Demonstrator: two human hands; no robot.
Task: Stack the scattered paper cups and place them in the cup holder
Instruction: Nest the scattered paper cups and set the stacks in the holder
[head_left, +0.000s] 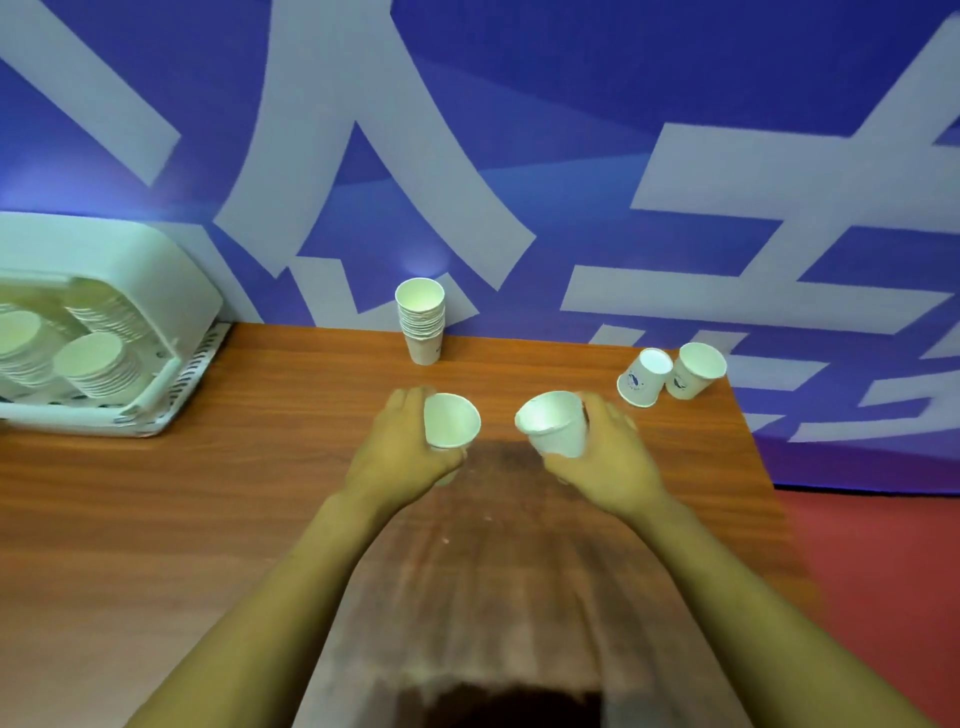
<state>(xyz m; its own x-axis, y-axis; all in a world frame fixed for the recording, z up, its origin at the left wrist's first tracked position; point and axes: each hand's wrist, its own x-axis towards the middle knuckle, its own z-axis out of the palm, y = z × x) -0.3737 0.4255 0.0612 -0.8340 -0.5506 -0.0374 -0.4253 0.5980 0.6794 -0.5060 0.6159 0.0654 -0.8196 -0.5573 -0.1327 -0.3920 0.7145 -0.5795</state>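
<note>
Abt halfway: cup holder (171, 291) at desk's left edge held stacks, a stack (422, 322) stood at far edge, two cups (670, 375) lay near right edge, left hand (400, 452) & right hand (608, 457) each gripped one cup, unnested.

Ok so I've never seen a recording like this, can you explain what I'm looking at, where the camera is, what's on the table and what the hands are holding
There is no machine here: a person works with two bare hands. The single picture comes from a wide-angle camera worn on the person's head, looking forward and down, so both forearms reach in from the bottom edge.

The left hand holds one white paper cup, and the right hand holds another cup; their open mouths are tilted toward each other, apart.

On the wooden table stands a stack of nested cups near the back edge. Two loose cups sit side by side at the far right. At the left is a white cup holder with stacks of cups already inside. Behind is a blue wall with large white shapes.
</note>
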